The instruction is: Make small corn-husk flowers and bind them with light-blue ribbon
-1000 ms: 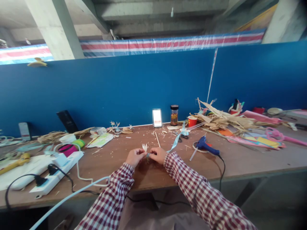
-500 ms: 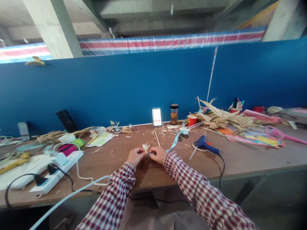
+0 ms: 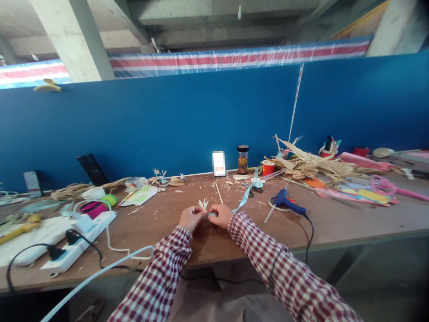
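Observation:
A small pale flower with pointed petals, seemingly of dried husk, stands up from the fingertips of my left hand, which pinches it low down. Close beside it, my right hand is closed on a light blue ribbon at the flower's base. The ribbon runs from behind that hand to a bunched end farther back on the table. My fingers hide most of the stem and the piece of ribbon between them.
On the right lie a blue glue gun, a husk pile and pink scissors. A lidded jar and red cup stand behind. A white power strip with cables occupies the left. Husk scraps litter the brown table.
Both hands stay nearly in place, with the flower still upright between them. A little more blue ribbon shows at the right fingertips. The view has shifted very slightly.

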Demonstrator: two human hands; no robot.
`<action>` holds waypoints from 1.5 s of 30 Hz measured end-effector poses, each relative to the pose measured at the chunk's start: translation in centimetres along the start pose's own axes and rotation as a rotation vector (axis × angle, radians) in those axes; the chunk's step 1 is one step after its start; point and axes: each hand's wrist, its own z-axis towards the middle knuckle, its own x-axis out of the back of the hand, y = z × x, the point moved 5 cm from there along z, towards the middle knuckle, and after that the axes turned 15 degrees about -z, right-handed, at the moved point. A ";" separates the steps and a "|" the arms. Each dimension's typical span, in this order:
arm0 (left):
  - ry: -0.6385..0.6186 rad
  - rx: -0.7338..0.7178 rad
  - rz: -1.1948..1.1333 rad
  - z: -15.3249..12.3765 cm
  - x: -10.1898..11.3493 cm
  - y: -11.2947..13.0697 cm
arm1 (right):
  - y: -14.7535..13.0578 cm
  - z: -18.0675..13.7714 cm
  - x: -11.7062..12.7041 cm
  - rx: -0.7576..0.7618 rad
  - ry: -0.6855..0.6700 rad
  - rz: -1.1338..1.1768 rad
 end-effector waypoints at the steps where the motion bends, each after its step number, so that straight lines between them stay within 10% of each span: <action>1: 0.002 -0.003 0.000 0.0 0.0 0.0 | 0.0 0.0 0.0 -0.002 -0.004 0.001; 45: -0.035 0.013 0.041 -1.4 0.3 -0.9 | 0.6 0.3 -0.5 -0.014 -0.042 0.030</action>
